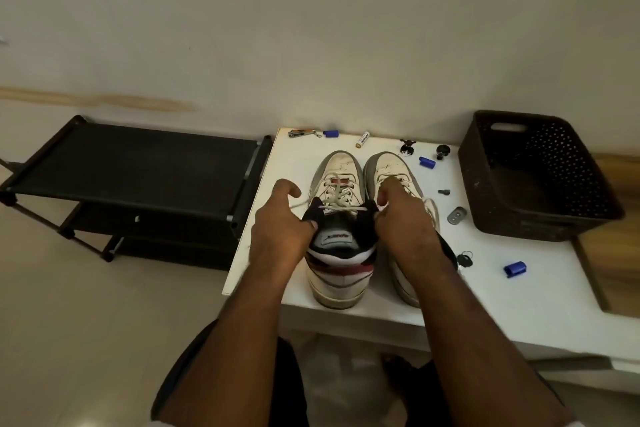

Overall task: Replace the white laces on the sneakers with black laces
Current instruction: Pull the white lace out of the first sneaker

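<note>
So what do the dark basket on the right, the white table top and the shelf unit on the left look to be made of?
The basket looks like moulded plastic, matt dark brown: its walls are a regular grid of small holes, with a cut-out handle. The table looks like a smooth white laminated board with a square edge, though it could be painted. The shelf unit seems to have matt black fabric or sheet tiers on thin dark tubes with corner joints.

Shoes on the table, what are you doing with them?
A person is undoing the white lace on the left sneaker. The left hand and the right hand each pull one end of the lace sideways. The right sneaker waits beside it on the white table. No black laces are in sight.
</note>
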### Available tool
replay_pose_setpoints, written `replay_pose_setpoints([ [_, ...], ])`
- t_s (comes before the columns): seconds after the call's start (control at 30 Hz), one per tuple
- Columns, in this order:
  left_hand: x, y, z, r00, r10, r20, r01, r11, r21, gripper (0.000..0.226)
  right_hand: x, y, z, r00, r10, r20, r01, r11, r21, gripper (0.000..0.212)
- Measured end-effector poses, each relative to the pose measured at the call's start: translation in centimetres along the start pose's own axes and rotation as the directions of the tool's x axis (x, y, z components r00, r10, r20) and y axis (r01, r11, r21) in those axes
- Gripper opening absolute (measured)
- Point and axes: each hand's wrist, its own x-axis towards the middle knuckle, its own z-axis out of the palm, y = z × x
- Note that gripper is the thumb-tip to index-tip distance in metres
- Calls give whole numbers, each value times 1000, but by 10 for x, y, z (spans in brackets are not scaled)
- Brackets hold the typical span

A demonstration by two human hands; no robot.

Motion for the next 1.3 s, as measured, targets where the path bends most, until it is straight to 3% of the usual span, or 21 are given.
replay_pose_setpoints([
  [0.1,-6,6,8,993,88,77,-95,991,94,47,-7,-5,1,999,7,31,-9,998,66,39],
  [0.2,-3,16,23,983,176,47,-181,972,151,63,-6,-14,7,998,-9,65,0,989,145,47],
  [0.33,10,24,31,980,197,38,-201,966,164,58,4,-15,15,999,-22,39,17,994,105,27],
  [0.43,18,22,26,993,84,82,-77,993,-87,52,14,-9,13,996,57,75,-76,955,288,19],
  [0.5,22,23,23,993,-23,115,53,962,-268,47,17,-8,8,991,108,80,-133,878,459,17],
  [0.57,26,23,23,989,-80,122,118,933,-340,46,19,-9,4,989,140,53,-144,790,596,20],
  [0.63,26,24,25,987,-68,148,119,923,-366,49,20,-11,1,984,162,68,-163,693,702,26],
  [0.77,27,26,30,984,24,177,52,908,-417,53,21,-18,-3,959,155,236,-282,475,834,34],
  [0.93,25,32,23,997,57,-59,-79,851,-519,46,22,-15,-6,969,74,238,-245,447,860,38],
  [1.0,25,34,19,984,3,-179,-105,819,-564,43,23,-16,-11,976,60,207,-215,365,906,36],
  [1.13,29,34,9,921,-230,-316,-102,638,-763,37,26,-12,-24,982,158,109,-120,64,991,31],
  [1.3,37,22,-16,833,-463,-302,-65,460,-885,31,33,13,-48,927,376,-14,23,-20,1000,22],
])
